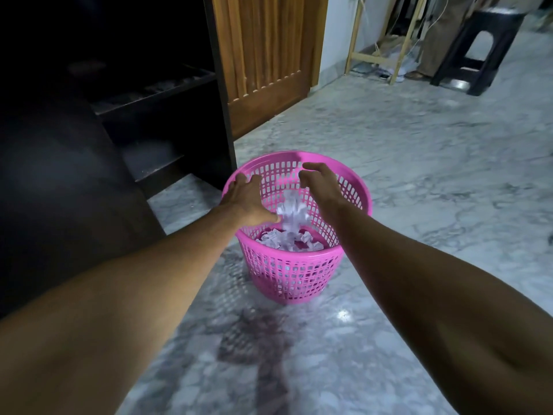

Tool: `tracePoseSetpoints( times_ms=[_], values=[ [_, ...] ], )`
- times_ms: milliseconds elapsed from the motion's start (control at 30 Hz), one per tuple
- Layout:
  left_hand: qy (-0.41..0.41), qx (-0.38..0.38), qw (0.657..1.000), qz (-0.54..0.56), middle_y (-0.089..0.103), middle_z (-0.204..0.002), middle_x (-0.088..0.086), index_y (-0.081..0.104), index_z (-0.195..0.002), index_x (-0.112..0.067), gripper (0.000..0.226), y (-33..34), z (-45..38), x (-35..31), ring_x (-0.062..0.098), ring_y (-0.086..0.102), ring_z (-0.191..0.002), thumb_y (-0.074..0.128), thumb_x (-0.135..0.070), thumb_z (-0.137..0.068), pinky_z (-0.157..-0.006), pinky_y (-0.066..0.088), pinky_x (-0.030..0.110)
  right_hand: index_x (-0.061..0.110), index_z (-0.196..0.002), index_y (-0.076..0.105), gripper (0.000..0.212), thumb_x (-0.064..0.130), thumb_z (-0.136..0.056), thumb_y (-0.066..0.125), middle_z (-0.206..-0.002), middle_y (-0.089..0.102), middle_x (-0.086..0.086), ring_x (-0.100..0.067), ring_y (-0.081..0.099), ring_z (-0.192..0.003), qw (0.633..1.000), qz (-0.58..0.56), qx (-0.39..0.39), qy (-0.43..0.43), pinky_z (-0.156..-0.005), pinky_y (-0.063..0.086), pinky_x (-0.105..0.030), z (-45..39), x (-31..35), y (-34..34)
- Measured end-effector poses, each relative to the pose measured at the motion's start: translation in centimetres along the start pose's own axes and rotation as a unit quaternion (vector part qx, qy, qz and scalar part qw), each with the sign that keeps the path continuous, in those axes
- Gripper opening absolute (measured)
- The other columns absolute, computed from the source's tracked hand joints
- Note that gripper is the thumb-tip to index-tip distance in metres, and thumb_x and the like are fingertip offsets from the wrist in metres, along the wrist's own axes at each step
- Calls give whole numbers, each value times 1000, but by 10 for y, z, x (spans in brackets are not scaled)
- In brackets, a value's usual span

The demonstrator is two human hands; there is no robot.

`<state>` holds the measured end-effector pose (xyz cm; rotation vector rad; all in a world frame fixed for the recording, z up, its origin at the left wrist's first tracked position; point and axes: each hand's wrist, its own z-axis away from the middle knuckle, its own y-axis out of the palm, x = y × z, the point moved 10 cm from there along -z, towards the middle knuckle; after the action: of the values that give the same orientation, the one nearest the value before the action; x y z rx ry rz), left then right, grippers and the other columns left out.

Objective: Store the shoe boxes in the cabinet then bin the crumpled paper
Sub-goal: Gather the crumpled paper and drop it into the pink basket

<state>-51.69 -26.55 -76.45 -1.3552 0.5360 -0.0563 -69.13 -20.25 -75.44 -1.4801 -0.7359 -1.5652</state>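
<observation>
Both forearms stretch out from the camera toward the pink basket on the marble floor. Over its left rim the left hand hangs with fingers spread and empty; over the basket's middle the right hand hovers, fingers loosely curled apart, gripping nothing. Between them a blurred wad of crumpled paper sits inside the basket's mouth — apparently mid-drop, its long axis roughly upright, pointing down at the paper scraps on the basket's bottom. This looks like the binning step, near its end. Left of the basket stands the dark cabinet; its shelves are too dim to tell whether boxes are inside. Next move — probably checking the floor for stray paper.
</observation>
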Motion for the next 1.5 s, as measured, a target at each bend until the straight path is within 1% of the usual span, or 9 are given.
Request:
tracePoseSetpoints(
  times_ms=[133, 333, 467, 600, 700, 933, 1067, 1267, 1500],
  values=[
    [37, -81, 996, -1, 36, -149, 13, 38, -154, -25, 95, -19, 12, 1, 34, 35, -143, 84, -52, -75, -117, 38, 44, 10, -118, 68, 41, 29, -81, 66, -108, 74, -12, -18, 65, -81, 993, 104, -18, -50, -72, 51, -30, 1, 18, -6],
    [-28, -184, 978, 94, 33, -142, 14, 37, -151, -20, 89, -35, 52, 29, 35, 36, -137, 83, -41, -78, -108, 46, 43, 17, -126, 58, 45, 29, -84, 70, -130, 53, -14, -33, 54, -123, 951, 245, -145, -118, -102, 45, -41, 32, 23, -68],
    [-192, -76, 940, 271, 40, -145, 17, 26, -152, -21, 96, 9, 81, 78, 38, 60, -119, 80, -53, -79, -99, 54, 42, 11, -135, 45, 63, 43, -85, 68, -138, 46, -24, -45, 52, -124, 957, 126, -261, 5, -103, 42, -46, 75, -32, -119],
    [-185, 129, 853, 471, 56, -144, 14, 24, -151, -29, 81, 63, 104, 57, 31, 76, -99, 73, -47, -89, -84, 63, 36, 14, -132, 47, 70, 54, -79, 67, -130, 60, -21, -40, 66, -109, 979, 16, -138, 150, -84, 62, -53, 93, -97, -91],
    [-187, 87, 808, 552, 59, -137, 17, 37, -145, -19, 60, 56, 101, 55, 30, 76, -101, 70, -22, -95, -77, 65, 31, 11, -132, 53, 48, 29, -89, 67, -126, 62, -18, -35, 70, -101, 981, -20, -142, 132, -71, 66, -49, 95, -98, -78],
    [-215, -10, 808, 548, 65, -120, 16, 55, -97, -19, 7, 8, 85, 107, 32, 73, -102, 59, -16, -101, -76, 64, 31, 9, -133, 54, 45, 24, -92, 67, -122, 64, -16, -30, 70, -92, 992, 0, -89, 87, -71, 66, -51, 58, -61, -9],
    [-241, -39, 807, 538, 70, -121, 17, 58, -110, -15, 11, -13, 70, 151, 27, 77, -80, 59, -21, -101, -62, 64, 26, 10, -131, 54, 44, 25, -91, 67, -120, 63, -14, -20, 67, -81, 996, -2, -53, 76, -71, 65, -52, 31, -43, 40],
    [-240, -43, 810, 533, 70, -124, 17, 56, -131, -11, 31, -28, 53, 185, 30, 77, -89, 59, -22, -102, -83, 64, 35, 10, -129, 55, 44, 27, -91, 69, -123, 63, -15, -33, 73, -93, 997, -6, -16, 69, -71, 66, -51, 8, -33, 86],
    [-241, -46, 800, 548, 58, -141, 16, 50, -135, -13, 36, -9, 51, 197, 27, 76, -87, 61, -24, -102, -75, 62, 31, 11, -132, 52, 39, 18, -96, 64, -128, 64, -13, -30, 69, -102, 992, -68, 28, 103, -81, 63, -49, -4, -57, 106]
  ],
)
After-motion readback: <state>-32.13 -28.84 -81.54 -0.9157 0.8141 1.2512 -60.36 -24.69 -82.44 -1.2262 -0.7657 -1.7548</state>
